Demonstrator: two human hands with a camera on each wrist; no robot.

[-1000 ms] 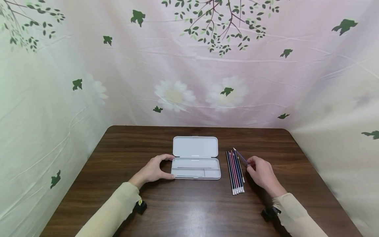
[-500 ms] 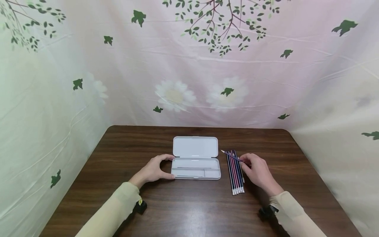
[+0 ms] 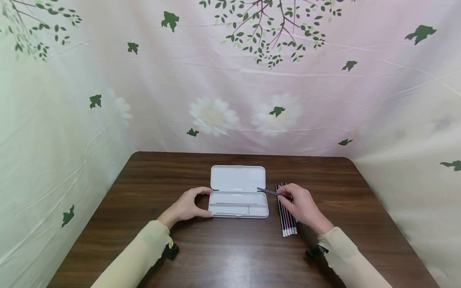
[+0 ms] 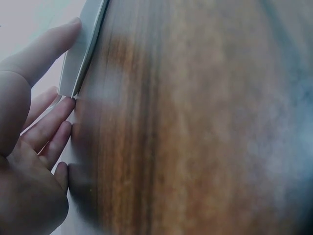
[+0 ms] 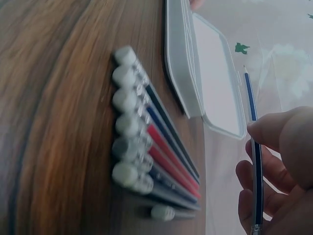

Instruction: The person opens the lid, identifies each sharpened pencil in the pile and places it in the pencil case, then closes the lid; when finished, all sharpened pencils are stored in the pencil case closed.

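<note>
A white pencil case lies with its lid folded back on the table, its divided tray bare inside. My left hand grips its left end, thumb at the front corner and fingers at the back; in the left wrist view the fingertips meet the case's edge. My right hand pinches a dark blue pencil between thumb and fingers. Its sharpened tip points left, over the case's right hinge side in the head view. Below that hand lies a row of pencils, blue, red and black, with white erasers toward me.
The dark wooden table ends at a hanging cloth printed with leaves, birds and flowers, which surrounds the back and sides. Black wrist cameras sit under both sleeves.
My right hand has moved left with the pencil, from the right of the row across it to the case. The pencil has turned flatter, tip leftward. The left hand stays on the case.
</note>
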